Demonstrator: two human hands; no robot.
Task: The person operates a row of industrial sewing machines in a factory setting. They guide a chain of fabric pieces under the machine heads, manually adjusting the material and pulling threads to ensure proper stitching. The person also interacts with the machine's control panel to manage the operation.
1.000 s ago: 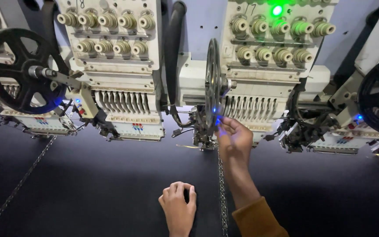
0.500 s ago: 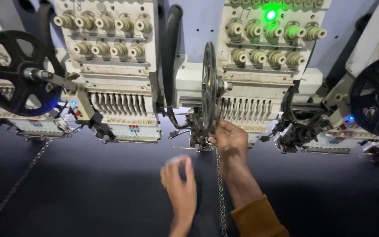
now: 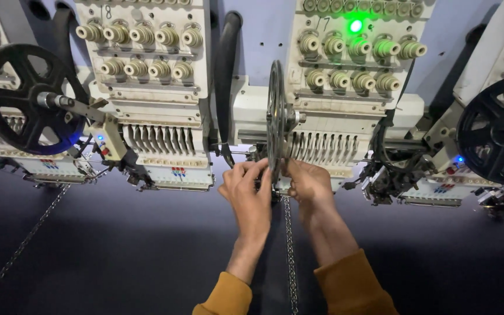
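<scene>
Both hands [image 3: 252,192] [image 3: 309,184] now at reel [image 3: 275,119].

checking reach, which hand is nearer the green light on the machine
Right. The right hand sits almost directly below the green light; the left hand is lower and further left, beyond the reel.

A dark fabric bed [image 3: 118,251] carries stitched sequin chains [image 3: 290,251].

I see a pale blue wall [image 3: 258,41] behind a row of cream machine heads [image 3: 147,87], dark cloth [image 3: 118,251] below, a green lamp [image 3: 355,25] glowing.
</scene>
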